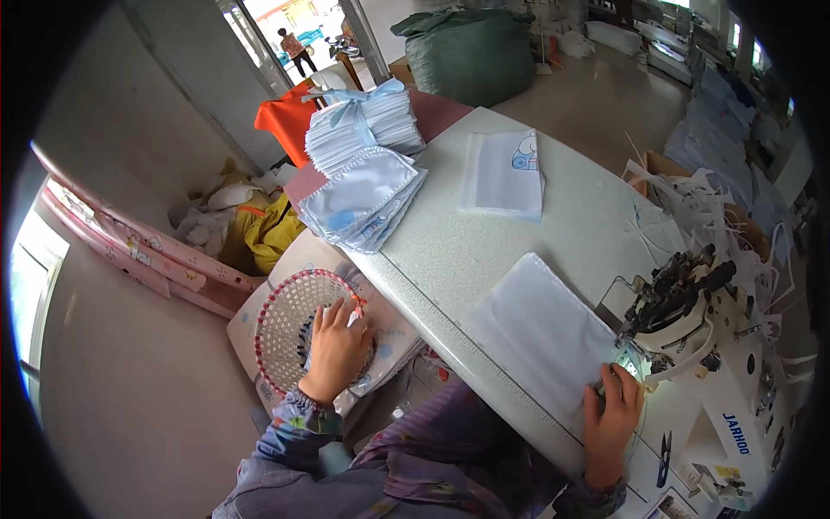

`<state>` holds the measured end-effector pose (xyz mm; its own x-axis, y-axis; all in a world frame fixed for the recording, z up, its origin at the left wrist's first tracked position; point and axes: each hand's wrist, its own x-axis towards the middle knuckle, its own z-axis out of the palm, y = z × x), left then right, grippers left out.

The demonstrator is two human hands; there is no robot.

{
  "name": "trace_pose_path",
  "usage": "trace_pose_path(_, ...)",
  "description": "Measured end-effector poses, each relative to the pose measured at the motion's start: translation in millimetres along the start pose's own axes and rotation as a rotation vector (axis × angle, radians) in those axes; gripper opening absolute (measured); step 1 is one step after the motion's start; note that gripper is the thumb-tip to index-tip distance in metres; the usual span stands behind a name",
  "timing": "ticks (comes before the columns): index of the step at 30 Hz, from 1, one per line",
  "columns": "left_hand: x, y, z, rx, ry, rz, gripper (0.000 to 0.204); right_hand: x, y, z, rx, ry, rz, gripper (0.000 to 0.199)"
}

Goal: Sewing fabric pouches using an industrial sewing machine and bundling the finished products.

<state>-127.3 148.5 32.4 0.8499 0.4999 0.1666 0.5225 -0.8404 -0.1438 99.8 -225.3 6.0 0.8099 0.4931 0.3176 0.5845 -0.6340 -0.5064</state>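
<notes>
My left hand (335,353) reaches over a round woven basket (278,333) with a red-bound rim. Its fingers are bent together around a small whitish bit that I cannot make out. Dark small pieces lie at the bottom of the basket. On the right, my right hand (614,419) is at the edge of a white cloth piece (540,333), beside the lit needle area of a sewing machine (683,333). Its thumb and fingers close on the cloth edge, partly hiding it. The cloth lies flat on the pale table (432,268).
Another folded cloth with a blue print (504,176) lies farther back. At the far left are a loose cloth pile (363,197) and a ribbon-tied stack (367,130). Thread snips (664,458) lie near the machine; white strips (705,208) hang behind it. A green sack (469,60) stands beyond.
</notes>
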Motion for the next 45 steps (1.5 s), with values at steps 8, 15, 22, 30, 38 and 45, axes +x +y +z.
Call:
trace_pose_path(8, 112, 145, -45, -1.010, -0.148, 0.788, 0.027, 2, -3, 0, 0.034, 0.132, -0.017, 0.036)
trace_pose_path(15, 154, 222, 1, -0.722, -0.224, 1.077, 0.052, -8, 11, -2, 0.088, 0.275, 0.084, 0.032)
trace_pose_path(22, 148, 203, 12, -0.541, -0.065, 1.014, 0.061, 4, 7, -3, 0.051, 0.158, 0.013, 0.037)
trace_pose_path(30, 133, 186, 16, -0.494, -0.018, 0.866, 0.068, 8, 11, -10, -0.036, 0.010, -0.074, 0.045)
trace_pose_path(38, 151, 191, 14, -0.483, -0.085, 0.892, 0.077, 10, 14, -9, -0.050, 0.024, -0.091, 0.042)
trace_pose_path(45, 186, 203, 20, -0.488, -0.069, 0.916, 0.077, 15, 14, -9, -0.098, -0.011, -0.090, 0.040)
